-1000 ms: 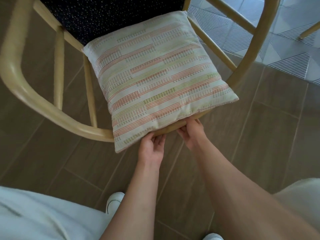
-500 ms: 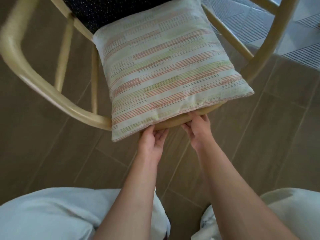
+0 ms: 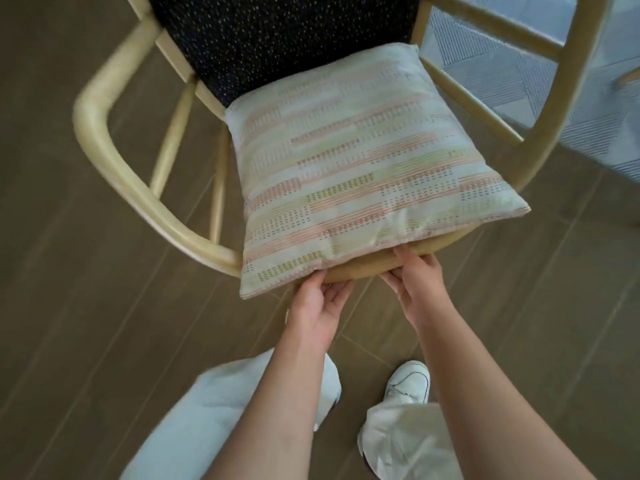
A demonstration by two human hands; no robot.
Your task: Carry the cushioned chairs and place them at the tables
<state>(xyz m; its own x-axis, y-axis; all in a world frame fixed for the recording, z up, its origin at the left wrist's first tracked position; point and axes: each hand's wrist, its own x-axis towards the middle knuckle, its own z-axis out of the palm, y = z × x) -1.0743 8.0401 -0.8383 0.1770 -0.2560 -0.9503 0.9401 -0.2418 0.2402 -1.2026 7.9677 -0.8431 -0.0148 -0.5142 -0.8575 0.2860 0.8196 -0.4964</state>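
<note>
A pale wooden armchair (image 3: 114,174) with a dark speckled seat fills the upper half of the view. On its seat lies a square cushion (image 3: 363,174) striped in pink, yellow and white, overhanging the front edge. My left hand (image 3: 318,306) grips the curved front rim of the seat just under the cushion's near corner. Close to the right of it, my right hand (image 3: 415,282) grips the same rim, thumb on top beside the cushion. The fingers of both hands curl under the rim, out of sight.
Brown wood-look floor tiles (image 3: 86,323) lie all around. A pale patterned floor area (image 3: 595,109) starts at the upper right, with a bit of another wooden piece (image 3: 628,77) at the right edge. My white trousers and white shoe (image 3: 408,379) are below.
The chair has shifted away from me and up the view, showing more of the dark seat. My legs have moved as in walking. Both hands keep their hold on the seat rim.
</note>
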